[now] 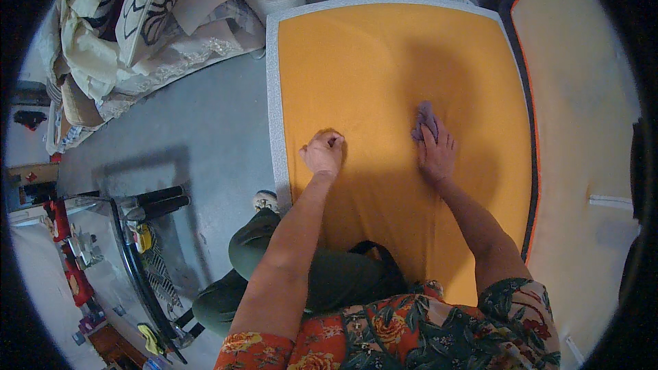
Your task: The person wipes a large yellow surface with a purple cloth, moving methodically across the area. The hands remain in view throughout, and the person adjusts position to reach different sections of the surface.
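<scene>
Under both hands spreads an orange fabric-covered surface [360, 77], which looks like a mattress, with a light grey border. My right hand [436, 154] lies on a crumpled purple-grey cloth [425, 117], pressing it flat to the orange fabric; part of the cloth is hidden under the fingers. To the left, my left hand [325, 151] leans on the same fabric with its fingers curled in. No object shows in that fist. Small folds run through the orange fabric towards my body.
A pale wall panel [570, 103] with a dark, orange-edged strip borders the right side. Pillows [149, 10] and cream cloths are heaped at upper left. A dark-framed rack [133, 267] stands on the grey floor [216, 108] at lower left. My bent leg [339, 272] is on the surface.
</scene>
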